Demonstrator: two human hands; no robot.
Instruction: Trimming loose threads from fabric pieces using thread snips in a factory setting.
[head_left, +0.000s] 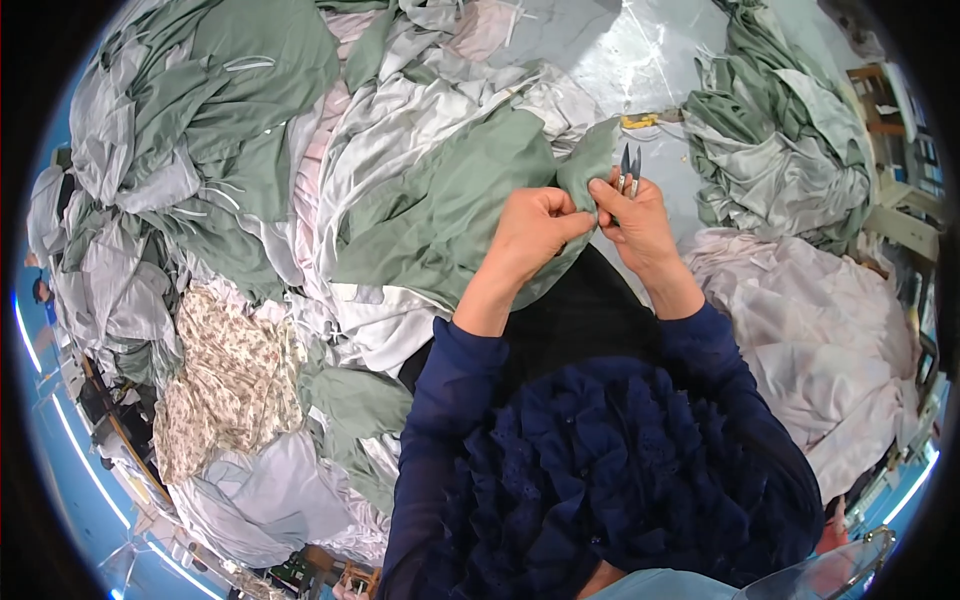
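Observation:
In front of me a green cloth [450, 200] is spread over my lap and the table edge. My left hand [528, 238] pinches the edge of this cloth, its fingers closed and bent toward my other hand. Close beside it, my right hand [642, 228] is wrapped round a pair of thread snips [627, 163], whose dark pointed blades stick up past the fingers. The right thumb and fingertips also meet at the cloth's edge, a little apart from my left fingers. Whether a thread lies between the fingertips is too small to tell.
Heaps of green and white cloth [220, 110] cover the left side, with a floral cloth [230, 375] below them. To the right lie a green and grey pile [780, 140] and a pale pink pile [800, 340]. A yellow object [640, 121] rests on the grey tabletop [560, 35].

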